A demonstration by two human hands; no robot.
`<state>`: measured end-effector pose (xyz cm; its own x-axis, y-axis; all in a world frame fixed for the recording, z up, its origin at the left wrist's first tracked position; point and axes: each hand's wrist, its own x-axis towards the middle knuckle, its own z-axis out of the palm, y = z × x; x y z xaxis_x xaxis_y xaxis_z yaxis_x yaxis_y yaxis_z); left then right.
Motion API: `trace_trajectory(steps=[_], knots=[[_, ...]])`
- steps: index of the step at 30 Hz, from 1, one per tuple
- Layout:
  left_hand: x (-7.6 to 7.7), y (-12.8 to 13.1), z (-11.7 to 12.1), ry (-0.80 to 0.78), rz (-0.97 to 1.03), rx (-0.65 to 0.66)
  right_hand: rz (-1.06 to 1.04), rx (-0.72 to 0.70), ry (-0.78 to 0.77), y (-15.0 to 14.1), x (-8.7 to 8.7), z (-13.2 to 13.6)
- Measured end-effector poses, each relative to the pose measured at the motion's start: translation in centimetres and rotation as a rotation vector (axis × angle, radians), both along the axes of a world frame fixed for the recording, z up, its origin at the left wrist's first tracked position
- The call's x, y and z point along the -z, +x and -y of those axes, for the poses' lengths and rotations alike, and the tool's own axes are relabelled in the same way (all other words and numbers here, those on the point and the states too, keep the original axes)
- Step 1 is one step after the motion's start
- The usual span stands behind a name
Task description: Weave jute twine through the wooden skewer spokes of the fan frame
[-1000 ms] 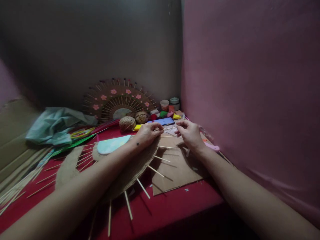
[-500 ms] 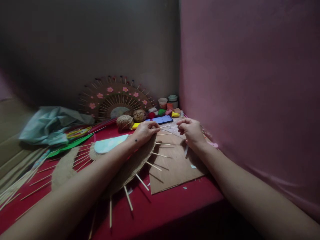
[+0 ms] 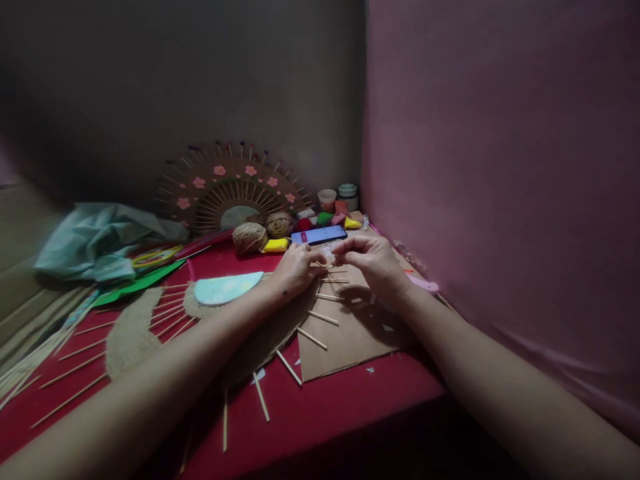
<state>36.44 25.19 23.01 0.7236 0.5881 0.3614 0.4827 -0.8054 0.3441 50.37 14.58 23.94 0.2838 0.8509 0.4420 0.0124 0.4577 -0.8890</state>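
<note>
A fan-shaped craft (image 3: 134,333) lies before me: a tan, twine-textured half ring with thin wooden sticks (image 3: 313,338) standing out round its edge. At its centre sits a light turquoise half disc (image 3: 227,288). My left hand (image 3: 300,270) is closed on the far right part of the half ring, and my forearm covers much of the middle. Just right of it, my right hand (image 3: 373,263) is pinched close to the last sticks; whatever lies between its fingertips is too small to make out. A brown board (image 3: 330,357) lies beneath the right-hand sticks.
Behind stand a flowered stick fan (image 3: 220,172), twine balls (image 3: 250,238), a yellow packet (image 3: 275,246), a phone (image 3: 320,235) and small pots (image 3: 347,195). Leftward are a crumpled cloth (image 3: 100,240), a green sheet (image 3: 140,283) and loose sticks (image 3: 25,373). A pink wall hanging (image 3: 500,167) closes the right side.
My right hand drew back from the sticks, then came in again toward my left hand. The craft's right part, tilted up earlier, now lies lower. My left hand keeps its hold.
</note>
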Motion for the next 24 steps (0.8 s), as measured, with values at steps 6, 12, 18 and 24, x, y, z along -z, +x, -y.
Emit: trace_trajectory(steps=[6,12,18,24], knots=[[-1.5,-0.4,2.0,-0.421,0.089,0.198,0.055,-0.023,0.012,-0.2,0.4,-0.2],[-1.8,-2.0,2.5,-0.481,0.103,0.056,0.546,0.336,-0.145,0.7,1.5,-0.9],[-0.5,-3.6,2.8,-0.284,0.0,0.101,1.097,0.184,-0.169,0.3,2.5,-1.0],[-1.2,-4.2,4.0,-0.55,0.129,0.051,0.945,0.362,-0.196,0.1,2.1,-0.6]])
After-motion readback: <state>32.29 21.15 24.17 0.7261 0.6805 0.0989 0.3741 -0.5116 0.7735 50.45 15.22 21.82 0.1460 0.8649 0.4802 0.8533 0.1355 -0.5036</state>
